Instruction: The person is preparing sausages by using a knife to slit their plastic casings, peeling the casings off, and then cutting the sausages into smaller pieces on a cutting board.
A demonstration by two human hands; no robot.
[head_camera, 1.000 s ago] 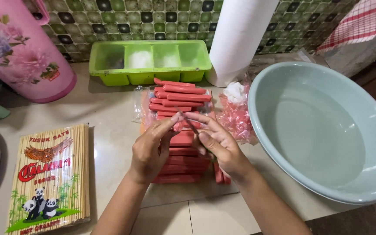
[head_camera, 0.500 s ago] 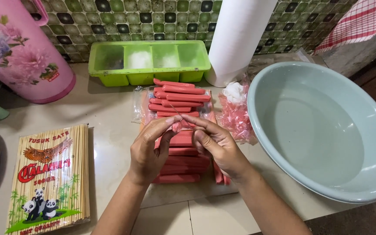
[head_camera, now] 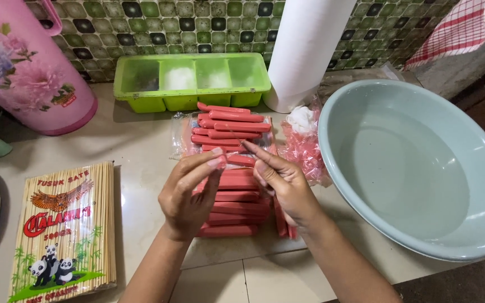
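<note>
I hold one red sausage [head_camera: 237, 160] between my two hands, just above the stack of sausages [head_camera: 231, 199] lying on the counter [head_camera: 141, 146]. My left hand [head_camera: 189, 193] pinches its left end with thumb and fingertips; my right hand [head_camera: 282, 182] grips its right end, fingers curled. More sausages sit in an open clear packet [head_camera: 228, 123] just beyond my hands. A pale blue basin [head_camera: 422, 168] stands to the right, a pack of bamboo skewers [head_camera: 65, 230] lies at the near left, and a green tray [head_camera: 192, 78] sits at the far side.
</note>
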